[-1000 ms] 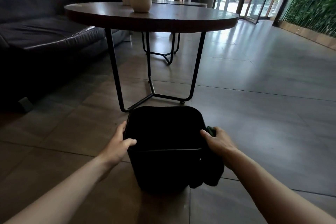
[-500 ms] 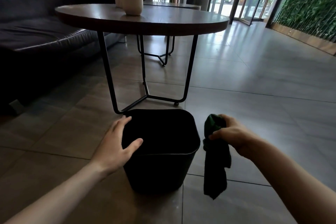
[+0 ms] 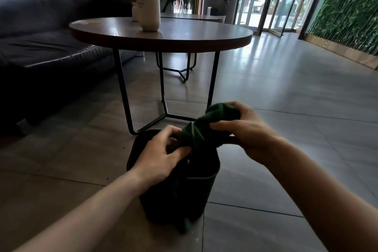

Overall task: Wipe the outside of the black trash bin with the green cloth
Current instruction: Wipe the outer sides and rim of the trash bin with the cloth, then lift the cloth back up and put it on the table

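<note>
From the head camera, looking down and forward: both hands are on the green cloth (image 3: 206, 129), held up over the mouth of the black trash bin (image 3: 204, 186). The right hand (image 3: 248, 135) has the upper, bunched end, fingers (image 3: 222, 124) curled round it and thumb tucked over the top of the wad. The left hand (image 3: 161, 155) grips the lower part of the same cloth, fingers wrapped in and knuckles toward the camera. Between the two hands the cloth runs as a twisted rope, slanting up from left to right. A loose tail drops from the left hand's grip, down across the bin's front, and its tip shows near the floor at the bin's base.

The bin itself stands upright on the tiled floor (image 3: 286, 108), right between the two forearms, its open top facing up and partly hidden by the hands and cloth. Neither hand is touching the bin's wall as far as can be seen; whether the hanging tail brushes the front of it is hard to tell in the dark.

Just behind the bin is the round counter (image 3: 163, 41) on thin black metal legs, one leg loop landing close to the bin's far rim. A pale bottle (image 3: 148, 6) stands upright on its top, with a second smaller pale one tucked behind it. To the left sits a dark leather sofa (image 3: 41, 47). A further table stands behind, and glass doors (image 3: 266, 0) and a green plant wall (image 3: 347, 6) fill the right side.
</note>
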The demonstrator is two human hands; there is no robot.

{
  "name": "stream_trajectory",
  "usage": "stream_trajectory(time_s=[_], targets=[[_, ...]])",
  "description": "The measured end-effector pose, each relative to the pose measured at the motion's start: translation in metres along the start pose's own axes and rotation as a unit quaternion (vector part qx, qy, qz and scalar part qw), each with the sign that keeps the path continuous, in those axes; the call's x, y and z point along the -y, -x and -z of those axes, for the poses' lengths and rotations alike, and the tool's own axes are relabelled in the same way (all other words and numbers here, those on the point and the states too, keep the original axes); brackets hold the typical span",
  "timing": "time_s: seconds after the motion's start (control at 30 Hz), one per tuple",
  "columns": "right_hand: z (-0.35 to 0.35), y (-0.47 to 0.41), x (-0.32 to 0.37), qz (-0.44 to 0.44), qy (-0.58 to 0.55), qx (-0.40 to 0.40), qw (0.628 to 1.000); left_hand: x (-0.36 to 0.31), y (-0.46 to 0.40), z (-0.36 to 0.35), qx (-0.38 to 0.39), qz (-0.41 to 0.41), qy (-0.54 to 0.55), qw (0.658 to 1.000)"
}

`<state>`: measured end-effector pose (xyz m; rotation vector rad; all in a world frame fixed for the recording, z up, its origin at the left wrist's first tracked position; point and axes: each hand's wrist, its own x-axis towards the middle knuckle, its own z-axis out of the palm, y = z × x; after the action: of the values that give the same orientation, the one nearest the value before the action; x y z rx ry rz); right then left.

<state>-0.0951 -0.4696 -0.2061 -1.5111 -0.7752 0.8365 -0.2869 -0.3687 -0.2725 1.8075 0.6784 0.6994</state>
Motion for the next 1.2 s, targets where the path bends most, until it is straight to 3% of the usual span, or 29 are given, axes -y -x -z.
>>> stream_trajectory(time_s=[0.1, 0.27, 0.4, 0.5, 0.6, 0.77, 1.03, 1.1, 1.2], targets=[[0.017, 0.002, -0.013, 0.003, 0.085, 0.008, 0.996, -0.005, -0.001, 0.018, -0.052, -0.011, -0.04, 0.998], [0.018, 0.003, -0.037, 0.057, 0.218, 0.033, 0.974, -0.007, 0.004, 0.033, -0.039, -0.026, -0.165, 0.985], [0.011, -0.002, -0.046, 0.135, 0.41, 0.023, 0.902, -0.003, 0.008, 0.038, -0.019, -0.055, -0.299, 0.952], [0.006, -0.001, -0.046, 0.152, 0.482, 0.033, 0.862, 0.001, 0.008, 0.04, -0.025, -0.065, -0.395, 0.916], [-0.002, 0.003, -0.043, 0.161, 0.55, 0.032, 0.819, -0.003, 0.003, 0.044, -0.036, -0.063, -0.423, 0.903], [-0.017, 0.019, -0.025, 0.143, 0.61, 0.038, 0.778, -0.028, -0.001, 0.048, 0.002, -0.06, -0.449, 0.892], [-0.027, 0.076, 0.08, 0.115, 0.699, 0.05, 0.704, -0.138, 0.02, 0.077, 0.074, -0.015, -0.472, 0.878], [-0.026, 0.094, 0.123, 0.129, 0.702, 0.05, 0.699, -0.182, 0.028, 0.086, 0.093, -0.002, -0.478, 0.873], [-0.02, 0.124, 0.204, 0.09, 0.684, 0.081, 0.719, -0.263, 0.036, 0.098, 0.121, 0.021, -0.475, 0.871]])
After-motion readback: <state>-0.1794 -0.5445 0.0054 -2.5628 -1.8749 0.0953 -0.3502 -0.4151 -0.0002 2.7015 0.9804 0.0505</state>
